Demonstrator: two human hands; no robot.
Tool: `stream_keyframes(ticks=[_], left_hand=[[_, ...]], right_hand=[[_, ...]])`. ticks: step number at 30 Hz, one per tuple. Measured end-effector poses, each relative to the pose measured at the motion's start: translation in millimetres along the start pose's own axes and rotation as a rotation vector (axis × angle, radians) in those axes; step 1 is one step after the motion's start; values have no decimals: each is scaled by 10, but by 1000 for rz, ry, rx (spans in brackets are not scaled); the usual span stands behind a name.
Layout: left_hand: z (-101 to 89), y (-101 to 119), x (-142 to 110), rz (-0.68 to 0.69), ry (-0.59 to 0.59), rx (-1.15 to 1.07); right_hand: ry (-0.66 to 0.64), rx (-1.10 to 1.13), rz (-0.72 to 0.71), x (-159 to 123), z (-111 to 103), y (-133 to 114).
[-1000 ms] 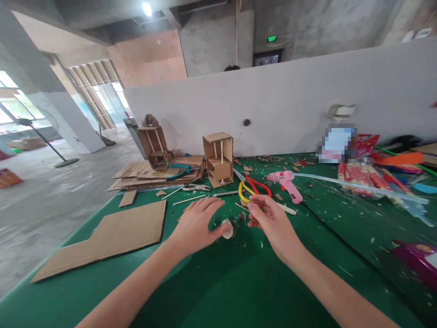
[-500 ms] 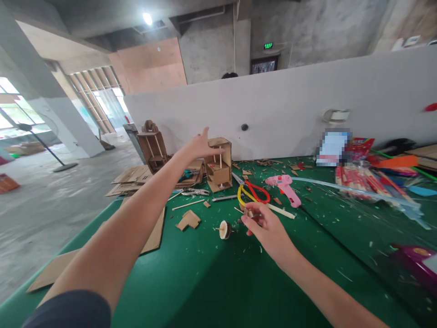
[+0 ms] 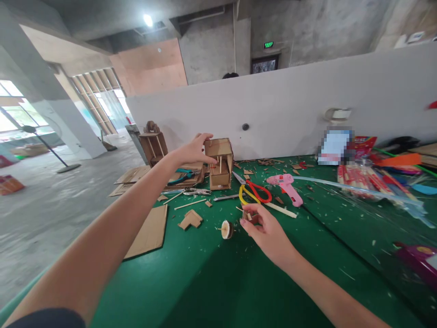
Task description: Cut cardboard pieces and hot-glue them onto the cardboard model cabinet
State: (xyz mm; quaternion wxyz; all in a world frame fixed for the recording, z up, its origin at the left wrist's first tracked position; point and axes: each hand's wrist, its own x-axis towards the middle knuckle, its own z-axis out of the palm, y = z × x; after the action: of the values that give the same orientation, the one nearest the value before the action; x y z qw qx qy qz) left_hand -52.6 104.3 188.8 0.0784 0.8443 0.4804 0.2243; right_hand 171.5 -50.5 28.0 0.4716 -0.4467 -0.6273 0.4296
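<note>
The left hand (image 3: 193, 151) grips the left side of a tilted cardboard box (image 3: 221, 147) on the far part of a green table (image 3: 164, 291). Nearer, a small wheel (image 3: 226, 230) lies left of the right hand (image 3: 268, 231), its fingertips pinching a cardboard scrap (image 3: 249, 217).

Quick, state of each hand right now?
Left hand: closed on the cardboard box, fingers at its left side.
Right hand: fingers curled at small brown scraps; whether it holds any cannot be told.
</note>
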Motion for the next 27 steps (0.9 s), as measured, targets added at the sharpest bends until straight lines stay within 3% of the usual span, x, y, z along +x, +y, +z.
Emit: stream_keyframes(ticks=[6,11,15,20,24,27], left_hand=[[-39,103,-197,157,-54,56],[-99,178,-310,171,-121,124],[-58,221,-307,113,-17,192],[-24,231,-244,97,46,248],[-116,245,-237,215,18,184],[-237,285,-259,229,-53,109]], right_hand=[[-2,2,-17,-4,-2,4],[16,32,-34,8,14,47],[8,5,-59,5,24,75],[-43,-326,-106,-28,-31,0],[-217,-739,-147,-78,-70,-75],[-337,-879,-187,-102,-65,-92]])
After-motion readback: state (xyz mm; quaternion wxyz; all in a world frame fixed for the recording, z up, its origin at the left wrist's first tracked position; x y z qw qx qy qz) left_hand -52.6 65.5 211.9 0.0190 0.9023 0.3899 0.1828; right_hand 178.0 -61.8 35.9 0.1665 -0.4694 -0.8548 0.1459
